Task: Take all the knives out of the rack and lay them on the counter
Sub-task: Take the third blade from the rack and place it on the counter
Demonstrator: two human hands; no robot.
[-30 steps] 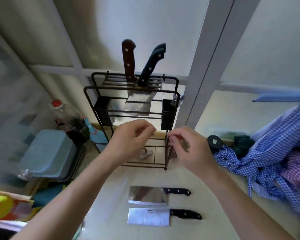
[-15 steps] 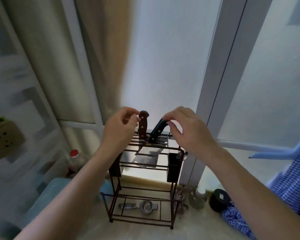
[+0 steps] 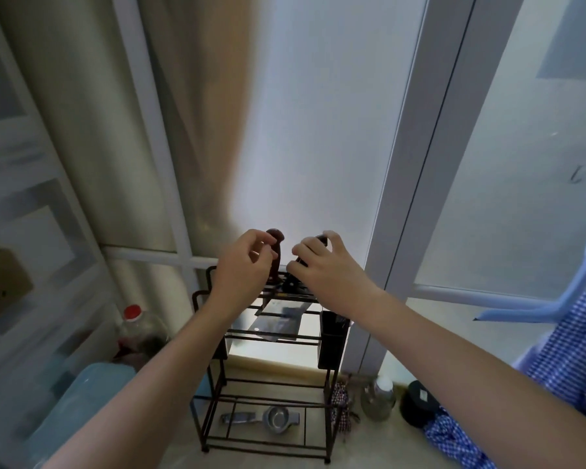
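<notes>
Two knives remain upright in the top slots of the wire rack [image 3: 268, 336]: a brown-handled knife [image 3: 275, 252] on the left and a black-handled knife [image 3: 293, 282] just beside it on the right, their broad blades [image 3: 278, 321] hanging behind the upper rails. The left hand [image 3: 244, 265] is curled around the brown handle, thumb and fingertips [image 3: 263, 257] closing on it; contact appears made, but a firm pinch cannot be confirmed. The right hand [image 3: 322, 265] is cupped over the top of the black handle, fingers bent down around it; whether it grips fully cannot be told. Half a second ago both hands were only arriving at the handle tops, and a second ago they were low in front of the rack's middle shelf, with two cleavers already lying on the counter [image 3: 369, 448] below; those cleavers are now out of frame because the camera has tilted upward. The change indicates that the reach phase is ending and extraction of the last two knives is the step in hand. The next move calls for a straight upward pull so the blades clear the slot wires. The rack is light wire, so lifting both knives together may tip or drag it. On the bottom shelf lies a small metal strainer [image 3: 278, 418]; a red-capped bottle [image 3: 136, 328] stands to the left.
</notes>
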